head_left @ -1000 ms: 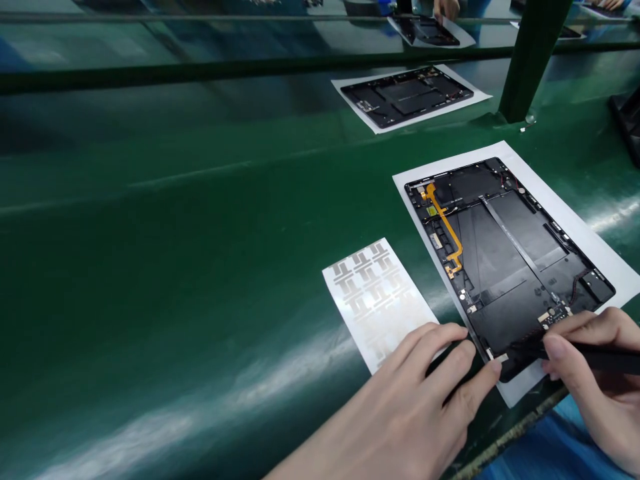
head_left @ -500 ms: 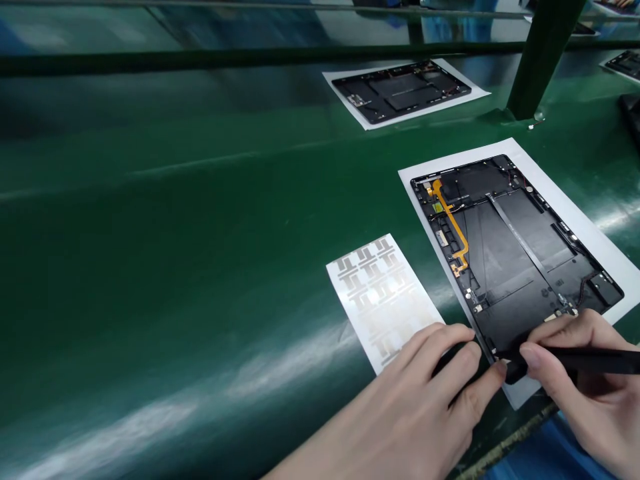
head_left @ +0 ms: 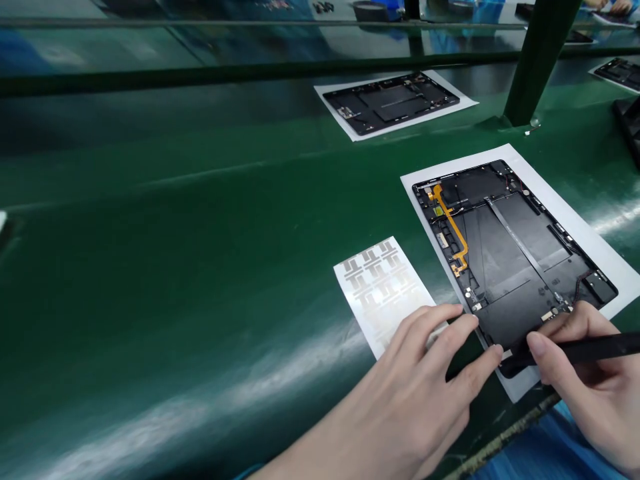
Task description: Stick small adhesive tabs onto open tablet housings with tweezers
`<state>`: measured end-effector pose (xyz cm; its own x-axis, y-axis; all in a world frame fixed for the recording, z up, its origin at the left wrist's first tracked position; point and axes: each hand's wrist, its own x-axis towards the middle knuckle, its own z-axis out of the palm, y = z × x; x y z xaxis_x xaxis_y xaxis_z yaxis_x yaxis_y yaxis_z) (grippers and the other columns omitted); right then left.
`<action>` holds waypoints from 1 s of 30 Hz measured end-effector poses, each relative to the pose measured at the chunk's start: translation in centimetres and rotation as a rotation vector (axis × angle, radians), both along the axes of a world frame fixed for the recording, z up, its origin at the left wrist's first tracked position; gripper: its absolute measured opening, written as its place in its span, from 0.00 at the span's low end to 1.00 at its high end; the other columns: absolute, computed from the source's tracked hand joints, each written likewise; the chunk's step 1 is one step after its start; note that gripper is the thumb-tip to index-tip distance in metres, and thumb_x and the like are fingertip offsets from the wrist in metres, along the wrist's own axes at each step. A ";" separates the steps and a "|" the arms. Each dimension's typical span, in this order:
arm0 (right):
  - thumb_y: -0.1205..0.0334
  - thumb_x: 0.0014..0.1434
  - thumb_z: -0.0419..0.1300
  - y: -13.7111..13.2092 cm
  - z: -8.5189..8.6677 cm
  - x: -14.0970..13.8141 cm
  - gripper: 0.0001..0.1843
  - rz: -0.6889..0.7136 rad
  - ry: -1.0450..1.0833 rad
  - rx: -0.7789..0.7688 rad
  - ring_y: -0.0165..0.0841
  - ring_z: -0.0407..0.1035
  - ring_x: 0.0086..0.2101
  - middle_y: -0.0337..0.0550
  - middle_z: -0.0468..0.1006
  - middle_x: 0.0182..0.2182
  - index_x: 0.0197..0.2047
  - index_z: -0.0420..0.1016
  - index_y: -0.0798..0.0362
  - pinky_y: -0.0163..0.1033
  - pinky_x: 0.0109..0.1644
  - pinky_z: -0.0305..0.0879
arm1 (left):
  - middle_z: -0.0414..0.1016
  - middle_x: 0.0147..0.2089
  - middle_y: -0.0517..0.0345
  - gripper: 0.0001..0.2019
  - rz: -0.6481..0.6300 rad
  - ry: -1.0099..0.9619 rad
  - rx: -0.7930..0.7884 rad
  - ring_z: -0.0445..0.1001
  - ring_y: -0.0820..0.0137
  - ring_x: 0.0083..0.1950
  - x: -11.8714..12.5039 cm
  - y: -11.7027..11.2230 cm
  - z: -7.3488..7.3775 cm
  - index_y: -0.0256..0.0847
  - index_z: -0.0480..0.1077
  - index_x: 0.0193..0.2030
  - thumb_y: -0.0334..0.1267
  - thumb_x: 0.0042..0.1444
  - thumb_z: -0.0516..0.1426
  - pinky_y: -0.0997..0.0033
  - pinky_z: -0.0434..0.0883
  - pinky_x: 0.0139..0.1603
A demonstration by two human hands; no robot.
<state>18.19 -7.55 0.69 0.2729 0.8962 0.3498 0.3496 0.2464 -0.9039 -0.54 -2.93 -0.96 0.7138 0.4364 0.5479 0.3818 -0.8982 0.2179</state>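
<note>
A black tablet back housing (head_left: 505, 260) lies on a white sheet, its inside facing up. An orange flex cable (head_left: 454, 230) runs along its left side, and a grey ribbon cable (head_left: 523, 247) crosses its middle. My left hand (head_left: 425, 380) is spread over the near left edge, holding nothing. Its index fingertip touches the near corner by a small pale piece (head_left: 507, 354). My right hand (head_left: 585, 373) grips a slim black tool (head_left: 600, 348) between thumb and fingers. The tool points at that same corner; its tip is hard to make out against the dark housing.
Partly under my left hand lies a white sticker sheet (head_left: 385, 287) with grey T-shaped pieces. Another tablet housing (head_left: 395, 103) rests on paper farther back. A green post (head_left: 543, 63) rises from the green bench (head_left: 200, 287). A co-worker's hand (head_left: 621, 7) shows at top right.
The camera view has shifted slightly. My left fingers have spread and drawn back a little from the corner. The black tool is held at a slightly changed angle, still by the corner.
</note>
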 end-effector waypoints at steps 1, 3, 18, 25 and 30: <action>0.64 0.58 0.64 0.0 0.0 -0.1 0.13 -0.007 0.002 -0.004 0.24 0.57 0.17 0.34 0.66 0.20 0.24 0.66 0.51 0.31 0.17 0.53 | 0.64 0.52 0.45 0.19 0.009 -0.003 -0.001 0.58 0.55 0.59 0.0 0.0 0.0 0.38 0.69 0.56 0.24 0.62 0.46 0.53 0.67 0.57; 0.64 0.58 0.64 -0.1 0.0 -0.2 0.13 -0.009 -0.004 0.000 0.23 0.56 0.17 0.34 0.66 0.20 0.25 0.66 0.51 0.31 0.17 0.52 | 0.65 0.52 0.46 0.20 0.027 -0.015 0.010 0.58 0.55 0.60 0.1 0.0 0.0 0.39 0.69 0.55 0.23 0.61 0.46 0.53 0.67 0.56; 0.70 0.58 0.62 -0.5 -1.0 1.1 0.11 0.056 -0.397 0.255 0.28 0.73 0.22 0.34 0.77 0.23 0.29 0.65 0.48 0.31 0.24 0.67 | 0.68 0.49 0.46 0.19 0.062 0.032 -0.004 0.61 0.56 0.59 0.3 -0.4 0.5 0.38 0.68 0.56 0.24 0.60 0.50 0.54 0.68 0.57; 0.67 0.57 0.65 -1.0 -1.2 0.9 0.09 0.059 -0.222 0.131 0.29 0.71 0.23 0.36 0.77 0.26 0.30 0.68 0.48 0.33 0.23 0.65 | 0.68 0.50 0.45 0.17 0.017 0.007 0.012 0.61 0.54 0.60 0.3 -0.2 0.3 0.35 0.68 0.56 0.25 0.63 0.48 0.50 0.68 0.58; 0.67 0.61 0.61 0.0 0.1 3.3 0.04 0.339 -0.152 0.132 0.32 0.74 0.32 0.40 0.77 0.31 0.39 0.71 0.50 0.30 0.30 0.73 | 0.69 0.52 0.47 0.16 -0.052 0.021 0.050 0.57 0.55 0.64 0.0 -0.2 0.2 0.34 0.70 0.53 0.24 0.64 0.46 0.50 0.60 0.66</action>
<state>21.53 -7.59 0.84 -0.0944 0.8713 0.4816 0.3557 0.4813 -0.8012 -0.52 -3.12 -0.74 0.7463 0.3711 0.5525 0.3386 -0.9264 0.1649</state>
